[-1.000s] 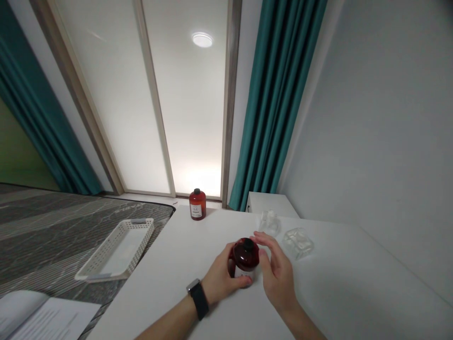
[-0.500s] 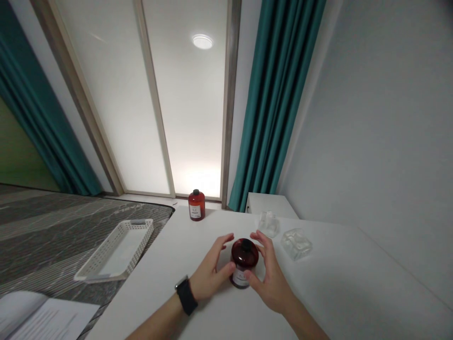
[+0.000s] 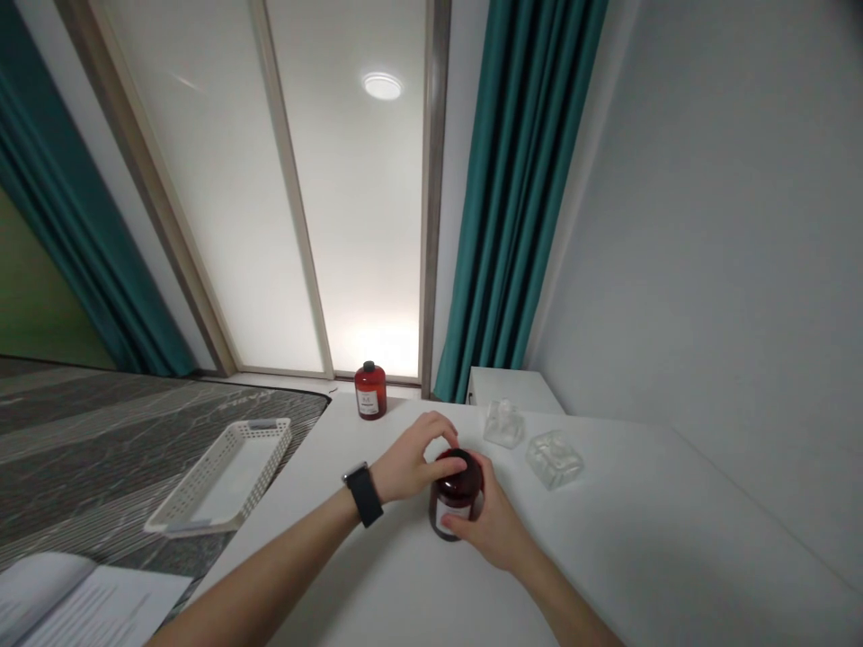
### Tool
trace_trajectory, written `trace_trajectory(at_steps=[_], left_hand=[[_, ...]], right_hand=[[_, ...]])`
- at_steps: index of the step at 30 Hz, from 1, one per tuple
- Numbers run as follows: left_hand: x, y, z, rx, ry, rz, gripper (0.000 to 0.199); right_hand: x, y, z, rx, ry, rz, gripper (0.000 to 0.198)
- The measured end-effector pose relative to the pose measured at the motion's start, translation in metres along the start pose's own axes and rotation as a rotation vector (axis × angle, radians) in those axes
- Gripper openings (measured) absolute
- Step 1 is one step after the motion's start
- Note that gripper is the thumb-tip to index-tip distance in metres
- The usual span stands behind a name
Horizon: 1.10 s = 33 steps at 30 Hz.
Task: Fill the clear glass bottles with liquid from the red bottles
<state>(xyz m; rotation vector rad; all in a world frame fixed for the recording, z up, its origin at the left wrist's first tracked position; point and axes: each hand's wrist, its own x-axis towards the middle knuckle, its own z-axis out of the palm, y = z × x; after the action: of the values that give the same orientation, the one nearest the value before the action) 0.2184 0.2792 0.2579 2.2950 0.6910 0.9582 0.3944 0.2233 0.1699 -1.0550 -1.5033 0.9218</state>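
A dark red-brown bottle (image 3: pixel 456 491) with a white label stands upright on the white table (image 3: pixel 384 593) in front of me. My right hand (image 3: pixel 497 523) is wrapped round the bottle's right side, thumb across the label. From the upper left, my left hand (image 3: pixel 410 460) bends over the bottle's top, with thumb and fingers closed about the black cap, which they hide. A black watch is on my left wrist. Farther back, a second red-brown bottle (image 3: pixel 370 393) of the same shape stands with its black cap on.
Two clear glass pieces, a smaller one (image 3: pixel 503 424) and a wider one (image 3: pixel 554 459), sit to the right behind the bottle. On the floor at left lies a white perforated basket (image 3: pixel 165 518). An open booklet (image 3: pixel 111 604) is at lower left. A white cabinet (image 3: pixel 516 388) stands beyond the table.
My left hand has risen from the bottle's side to its cap. My right hand has closed round the bottle's body, where both hands were loosely cupped before.
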Motion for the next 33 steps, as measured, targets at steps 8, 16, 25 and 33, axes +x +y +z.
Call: trace_trajectory(at_steps=[8, 16, 25, 33], left_hand=[[0.004, 0.004, -0.016, 0.069, -0.142, 0.028, 0.019], [0.016, 0.015, -0.025, 0.332, -0.191, 0.060, 0.020], [0.031, 0.029, -0.027, 0.520, -0.451, 0.019, 0.007], [0.048, 0.050, -0.029, 0.661, -0.554, -0.007, 0.013]], right_hand=[[0.004, 0.002, -0.004, 0.065, -0.056, -0.032, 0.083], [0.003, 0.005, -0.003, 0.043, -0.061, -0.006, 0.085], [0.003, 0.007, -0.003, 0.022, -0.067, -0.015, 0.086], [0.004, 0.006, 0.000, 0.036, -0.049, 0.004, 0.085]])
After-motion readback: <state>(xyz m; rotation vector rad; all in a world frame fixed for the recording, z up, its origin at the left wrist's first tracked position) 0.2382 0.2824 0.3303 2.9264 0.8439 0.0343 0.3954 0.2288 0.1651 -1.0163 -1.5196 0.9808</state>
